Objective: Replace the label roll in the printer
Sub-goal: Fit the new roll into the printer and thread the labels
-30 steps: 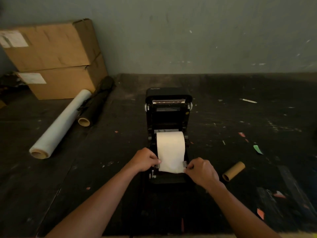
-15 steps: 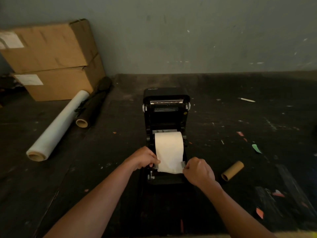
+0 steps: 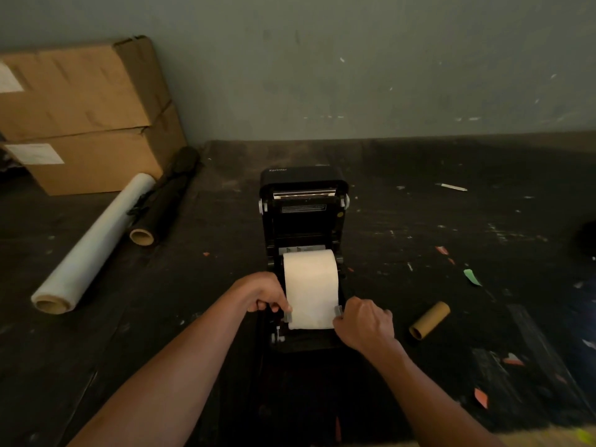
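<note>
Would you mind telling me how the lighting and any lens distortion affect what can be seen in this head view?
Head view: dim overall, so the black printer nearly merges with the dark table; the white label roll stands out brightest; wide-angle bending curves the table's back edge; no glare; hands sharp enough.

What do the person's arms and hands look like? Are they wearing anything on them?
Both arms are bare all the way to the bottom edge of the picture, with no sleeves showing. The left hand and right hand have no gloves, and I can't see any watch, bracelet or rings. The light is dim, so tiny details could be missed.
</note>
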Demonstrator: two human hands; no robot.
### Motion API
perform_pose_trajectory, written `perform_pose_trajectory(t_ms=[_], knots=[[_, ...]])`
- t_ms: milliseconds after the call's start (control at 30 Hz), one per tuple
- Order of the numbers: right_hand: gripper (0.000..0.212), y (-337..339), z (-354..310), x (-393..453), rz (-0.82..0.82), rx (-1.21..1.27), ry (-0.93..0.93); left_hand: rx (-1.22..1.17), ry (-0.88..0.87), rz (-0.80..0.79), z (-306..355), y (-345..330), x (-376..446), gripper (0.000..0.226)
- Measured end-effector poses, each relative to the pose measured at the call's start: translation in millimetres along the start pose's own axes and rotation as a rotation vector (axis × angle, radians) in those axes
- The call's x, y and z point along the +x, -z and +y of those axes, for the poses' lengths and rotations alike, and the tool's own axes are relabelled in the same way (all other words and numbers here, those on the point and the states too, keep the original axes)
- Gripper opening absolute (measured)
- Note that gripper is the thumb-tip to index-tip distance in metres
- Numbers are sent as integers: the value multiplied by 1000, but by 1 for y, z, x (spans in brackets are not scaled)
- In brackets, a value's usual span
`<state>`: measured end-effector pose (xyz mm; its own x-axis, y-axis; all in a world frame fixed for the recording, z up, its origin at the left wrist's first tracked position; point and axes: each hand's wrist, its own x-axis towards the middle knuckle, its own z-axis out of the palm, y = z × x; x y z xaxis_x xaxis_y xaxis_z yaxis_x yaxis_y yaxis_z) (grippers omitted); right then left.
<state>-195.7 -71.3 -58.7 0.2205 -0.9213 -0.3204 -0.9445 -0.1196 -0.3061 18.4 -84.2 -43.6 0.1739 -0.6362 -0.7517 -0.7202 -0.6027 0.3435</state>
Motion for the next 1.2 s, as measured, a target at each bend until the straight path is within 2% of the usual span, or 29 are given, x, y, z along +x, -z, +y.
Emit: perform_pose_trajectory(t_ms=[133, 233, 400, 467, 700, 1000, 1067, 1100, 1167, 1200], knots=[[18, 5, 1, 3, -43, -3, -8, -118, -40, 3, -3, -4, -2, 38], [19, 8, 0, 5, -38, -28, 24, -142, -65, 61, -4, -13, -1, 35], [13, 7, -16, 5, 24, -2, 349, -107, -74, 90, -1, -16, -3, 34], [15, 1, -22, 4, 2, -10, 408, -87, -73, 90, -1, -16, -4, 34], [14, -8, -15, 8, -33, 0, 319, 3, -85, 98, 3, -15, -2, 27], [14, -10, -4, 8, 21, -7, 349, 34, -128, 152, 4, -16, -5, 22], [13, -8, 5, 6, 36, 14, 378, 84, -149, 251, 0, -22, -13, 34], [12, -7, 10, 5, 46, 27, 400, 128, -167, 351, -3, -27, -18, 39], [13, -3, 19, 3, 59, 42, 454, 149, -288, 555, -8, -42, -33, 40], [16, -2, 23, 2, 51, 40, 474, 146, -389, 605, -10, -49, -38, 39]])
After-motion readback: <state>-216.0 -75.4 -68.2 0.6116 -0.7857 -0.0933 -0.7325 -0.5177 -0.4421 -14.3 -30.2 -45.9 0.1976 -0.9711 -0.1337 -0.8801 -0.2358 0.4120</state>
